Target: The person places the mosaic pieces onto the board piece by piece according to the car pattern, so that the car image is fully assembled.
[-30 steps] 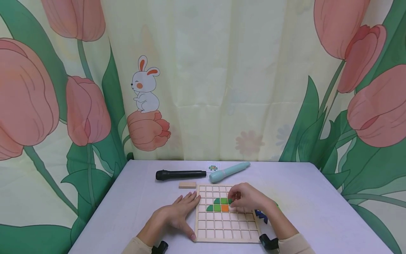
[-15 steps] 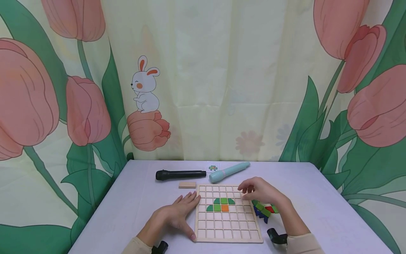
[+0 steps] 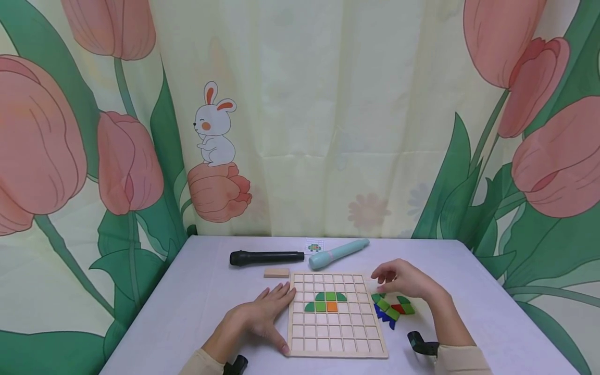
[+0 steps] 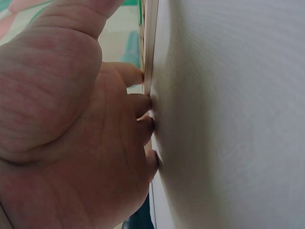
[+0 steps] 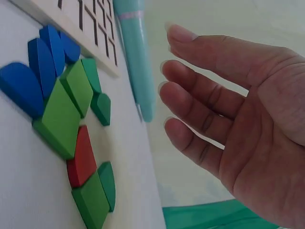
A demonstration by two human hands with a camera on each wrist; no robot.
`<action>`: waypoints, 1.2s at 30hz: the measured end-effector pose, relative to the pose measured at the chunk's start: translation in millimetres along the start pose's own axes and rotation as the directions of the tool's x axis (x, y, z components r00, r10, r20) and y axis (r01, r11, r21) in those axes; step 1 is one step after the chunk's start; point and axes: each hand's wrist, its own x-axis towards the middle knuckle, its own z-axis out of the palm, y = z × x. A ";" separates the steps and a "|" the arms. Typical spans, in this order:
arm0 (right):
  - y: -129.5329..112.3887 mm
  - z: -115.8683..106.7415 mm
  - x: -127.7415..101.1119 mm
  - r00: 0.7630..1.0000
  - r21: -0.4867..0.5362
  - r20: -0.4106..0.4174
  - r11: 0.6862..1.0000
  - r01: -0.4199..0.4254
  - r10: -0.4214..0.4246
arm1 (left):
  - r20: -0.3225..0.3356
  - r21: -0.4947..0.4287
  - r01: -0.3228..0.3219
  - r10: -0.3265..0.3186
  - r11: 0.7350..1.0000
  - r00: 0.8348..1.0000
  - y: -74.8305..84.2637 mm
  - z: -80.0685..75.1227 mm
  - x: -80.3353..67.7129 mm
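Note:
My left hand [image 3: 262,316] rests on the table with spread fingers, thumb and fingertips at the left edge of the wooden grid board [image 3: 337,333]. On the board sit several green pieces [image 3: 331,296] and one orange square [image 3: 332,307], set in two rows. My right hand [image 3: 412,281] hovers past the board's right edge; the right wrist view shows its fingers relaxed and holding nothing. Below it lies a cluster of loose pieces: light green squares [image 5: 58,119], dark green quarter-rounds [image 5: 101,109], a red piece [image 5: 82,157] and blue pieces [image 5: 21,88].
Behind the board lie a black microphone-shaped stick [image 3: 267,258], a light teal stick [image 3: 338,254] and a small card [image 3: 314,246] with a coloured pattern. A small wooden block [image 3: 276,273] sits at the board's back left corner. A tulip-print curtain [image 3: 304,130] hangs behind the table.
My right hand has left the dark green piece at the right end of the upper row and moved right, over the loose pieces. My left hand has stayed put.

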 end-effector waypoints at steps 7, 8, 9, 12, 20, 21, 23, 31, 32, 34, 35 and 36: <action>13.4 -9.1 -8.1 0.997 0.014 0.048 0.998 -0.057 0.057 | -0.003 0.003 -0.005 0.005 1.000 1.000 -0.2 0.2 -0.3; 15.2 -10.0 -9.2 0.996 0.019 0.057 0.998 -0.067 0.065 | -0.003 0.004 -0.007 0.007 1.000 1.000 -0.3 0.6 -0.2; 17.0 -11.1 -10.5 0.995 0.021 0.066 0.997 -0.072 0.070 | -0.004 0.005 -0.008 0.008 1.000 1.000 -0.3 0.8 -0.1; 21.6 -13.4 -13.5 0.993 0.026 0.090 0.997 -0.076 0.073 | -0.005 0.003 -0.012 0.012 1.000 1.000 -0.6 1.5 -0.1; 33.5 -12.4 -15.7 0.981 0.016 0.133 0.989 -0.146 0.142 | -0.001 -0.001 -0.012 0.012 1.000 1.000 -1.1 0.8 0.0; 35.1 -11.7 -16.2 0.978 0.013 0.139 0.988 -0.156 0.152 | 0.002 -0.001 -0.012 0.012 1.000 1.000 -1.3 0.8 0.3; 37.7 -10.2 -17.1 0.974 0.008 0.149 0.985 -0.172 0.169 | 0.005 -0.001 -0.009 0.009 1.000 1.000 -1.4 0.4 0.6; 44.1 -6.7 -18.4 0.966 0.005 0.155 0.978 -0.209 0.205 | 0.002 0.002 -0.003 0.003 1.000 1.000 -0.6 0.1 -0.1; 44.4 -6.1 -18.2 0.966 0.001 0.153 0.977 -0.213 0.211 | 0.000 0.003 -0.002 0.002 1.000 1.000 -0.5 0.0 -0.2; 44.3 -4.9 -18.2 0.965 -0.012 0.146 0.975 -0.221 0.220 | -0.002 0.006 0.000 0.000 1.000 1.000 -0.2 -0.2 -0.4; 44.0 -4.4 -18.2 0.964 -0.019 0.140 0.974 -0.227 0.227 | -0.001 0.006 0.001 -0.001 1.000 1.000 -0.1 -0.3 -0.4; 43.9 -3.6 -17.9 0.962 -0.023 0.134 0.971 -0.237 0.237 | -0.001 0.006 0.001 -0.001 1.000 1.000 0.0 -0.4 -0.4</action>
